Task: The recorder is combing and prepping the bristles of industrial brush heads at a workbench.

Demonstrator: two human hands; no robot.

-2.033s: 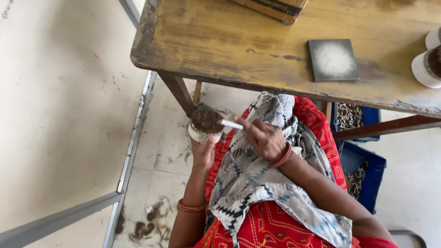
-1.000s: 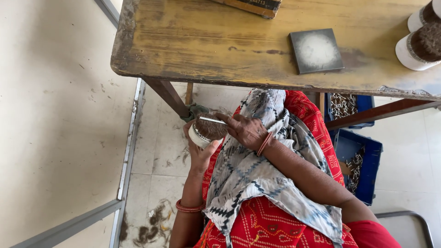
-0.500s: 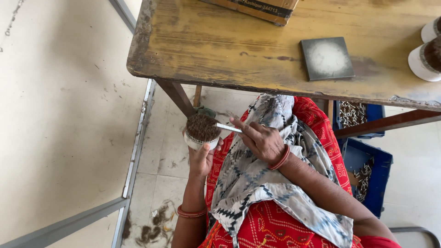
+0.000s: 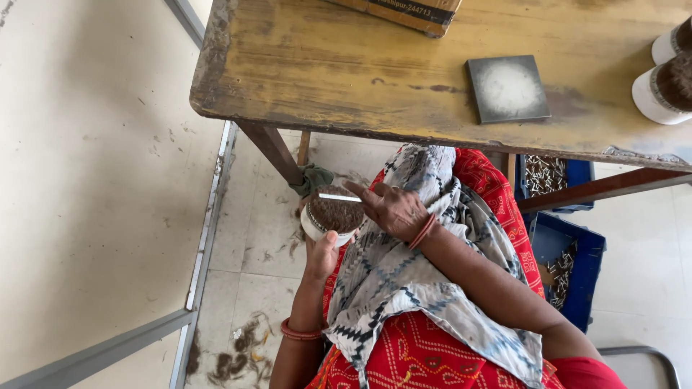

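Since half a second ago the tool's tip has slid from the brush's right rim to lie across its far edge, and the view has swung a little, so the table sits higher and more to the right

Her left hand [image 4: 319, 253] cups the round brush [image 4: 333, 217] from beneath, thumb up its near side, fingers closed round the white base so the dark bristle face turns upward toward her. I judge it is held low over her lap, below the table [image 4: 303, 79], so both hands can work close to her body with the face in plain sight. Her right hand [image 4: 393, 210] pinches a thin pale tool [image 4: 340, 196] between thumb and fingertips, shut on it, the rest of the hand arched above the scarf [image 4: 404, 274]. That tool runs out leftward from the pinch and rests on the bristles at their far rim, so the brush lies just to the left of the right hand and directly above the left palm, touching both the palm and the tool

Up and to the right of the hands, a grey square tile [image 4: 508, 88] lies flat on the table. Further right, two more white-based brushes [image 4: 667, 83] stand at its edge. Below them, blue bins [image 4: 577, 245] of small metal pieces sit on the floor
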